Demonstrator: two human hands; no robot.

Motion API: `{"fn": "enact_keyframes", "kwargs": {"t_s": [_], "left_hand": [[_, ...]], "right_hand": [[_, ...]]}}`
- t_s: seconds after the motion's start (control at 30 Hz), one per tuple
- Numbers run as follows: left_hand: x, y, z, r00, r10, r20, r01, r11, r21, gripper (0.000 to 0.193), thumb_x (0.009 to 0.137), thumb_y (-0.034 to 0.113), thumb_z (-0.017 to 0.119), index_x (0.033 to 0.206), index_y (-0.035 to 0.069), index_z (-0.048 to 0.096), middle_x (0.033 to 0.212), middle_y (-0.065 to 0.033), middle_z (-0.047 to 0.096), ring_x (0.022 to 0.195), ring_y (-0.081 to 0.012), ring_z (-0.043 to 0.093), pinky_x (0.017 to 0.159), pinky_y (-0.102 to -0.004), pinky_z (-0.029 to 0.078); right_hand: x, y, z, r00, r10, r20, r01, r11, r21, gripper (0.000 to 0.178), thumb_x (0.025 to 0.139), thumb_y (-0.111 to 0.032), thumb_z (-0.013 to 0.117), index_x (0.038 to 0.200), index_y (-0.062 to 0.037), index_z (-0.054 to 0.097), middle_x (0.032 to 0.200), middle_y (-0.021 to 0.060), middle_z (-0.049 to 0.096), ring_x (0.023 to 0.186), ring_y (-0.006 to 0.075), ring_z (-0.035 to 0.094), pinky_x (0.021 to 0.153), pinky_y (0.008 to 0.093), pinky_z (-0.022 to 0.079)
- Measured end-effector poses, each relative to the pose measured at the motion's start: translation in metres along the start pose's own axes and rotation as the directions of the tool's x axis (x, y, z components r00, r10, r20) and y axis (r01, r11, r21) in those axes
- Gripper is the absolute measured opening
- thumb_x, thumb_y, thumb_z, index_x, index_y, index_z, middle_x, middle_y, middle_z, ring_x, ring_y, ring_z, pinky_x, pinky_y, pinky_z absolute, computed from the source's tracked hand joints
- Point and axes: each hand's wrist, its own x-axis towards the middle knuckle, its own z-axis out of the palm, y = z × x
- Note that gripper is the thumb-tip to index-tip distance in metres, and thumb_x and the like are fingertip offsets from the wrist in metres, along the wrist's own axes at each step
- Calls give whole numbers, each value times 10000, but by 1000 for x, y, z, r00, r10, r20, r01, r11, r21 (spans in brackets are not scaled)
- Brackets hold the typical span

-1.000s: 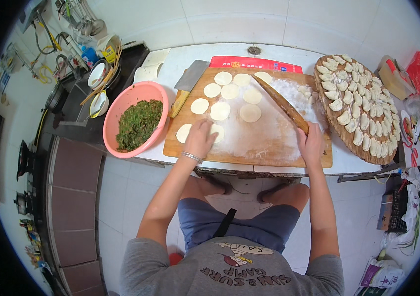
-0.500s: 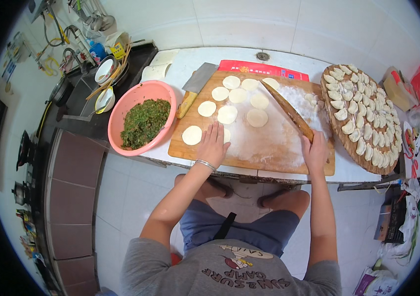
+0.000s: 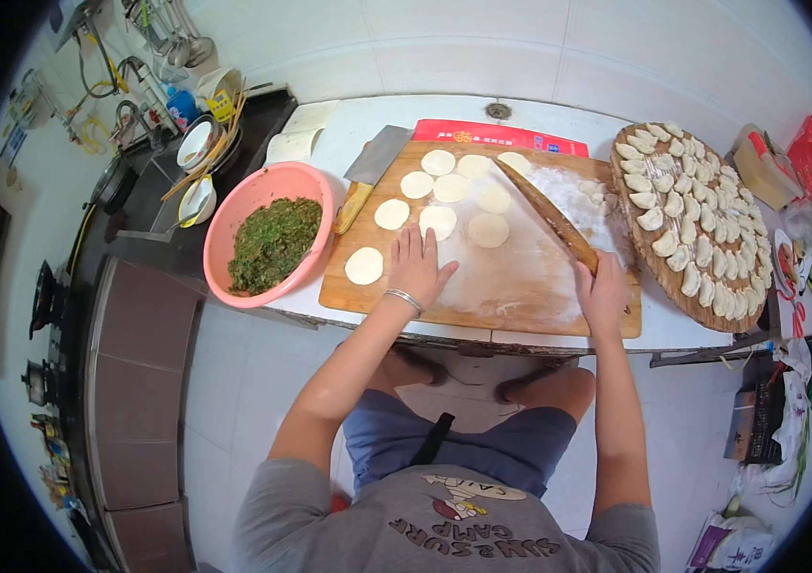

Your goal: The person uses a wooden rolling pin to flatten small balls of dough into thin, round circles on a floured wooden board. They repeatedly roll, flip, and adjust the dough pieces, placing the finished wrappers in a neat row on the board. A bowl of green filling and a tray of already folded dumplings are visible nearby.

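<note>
My left hand (image 3: 413,272) lies flat with fingers spread on the floured wooden board (image 3: 539,301), fingertips by a round dough wrapper (image 3: 437,222). Whether dough is under the palm is hidden. My right hand (image 3: 602,298) is wrapped round the near end of a tapered wooden rolling pin (image 3: 549,212), which slants up to the left across the board. Several more thin wrappers (image 3: 489,230) lie over the board's left and middle. Small dough pieces (image 3: 597,193) sit in flour at its right. A cleaver (image 3: 382,155) rests at the board's upper left corner.
Left of the board stands a pink bowl (image 3: 216,253) of green chopped filling (image 3: 277,244). A round wooden board (image 3: 660,269) with rows of dumplings (image 3: 702,222) is at the right. Red packaging (image 3: 511,140) lies behind. Bowls with chopsticks (image 3: 210,162) stand by the sink.
My left hand has turned slightly and its thumb has spread out; the wrapper edge that showed beside it is now out of sight. My right hand keeps its hold on the rolling pin.
</note>
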Motion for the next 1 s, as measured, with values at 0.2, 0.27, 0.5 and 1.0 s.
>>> {"fn": "enact_keyframes", "kwargs": {"t_s": [0.2,0.27,0.5,1.0], "left_hand": [[7,0,7,992,100,-73,-101,995,-3,825,956,532,492,1488,-64,283,1545,-324,245,1453,-463,215,1183,-533,179],[-2,7,7,995,81,-51,-84,996,-41,844,955,537,493,1485,-81,273,1553,-320,230,1456,-463,207,1186,-527,177],[-8,-2,17,995,49,-90,-51,999,-18,880,953,563,477,1500,-84,237,1576,-307,191,1476,-436,178,1195,-514,161],[21,9,-7,984,80,-161,-89,995,-54,787,965,500,498,1482,-60,303,1563,-313,218,1465,-454,183,1190,-527,164]], "right_hand": [[1,3,1,1000,-16,-11,15,1000,-12,318,880,-257,681,1096,-44,587,928,149,593,839,367,610,676,448,491],[-1,4,2,1000,-11,-9,11,1000,-14,319,879,-255,682,1097,-43,587,933,149,595,842,367,611,679,445,493],[1,0,1,1000,3,7,-3,1000,13,326,873,-244,692,1108,-42,591,964,149,608,877,363,619,695,435,501],[-1,1,-1,998,28,-49,-29,1000,-4,355,848,-289,722,1074,-49,591,924,126,603,837,335,617,684,417,502]]}}
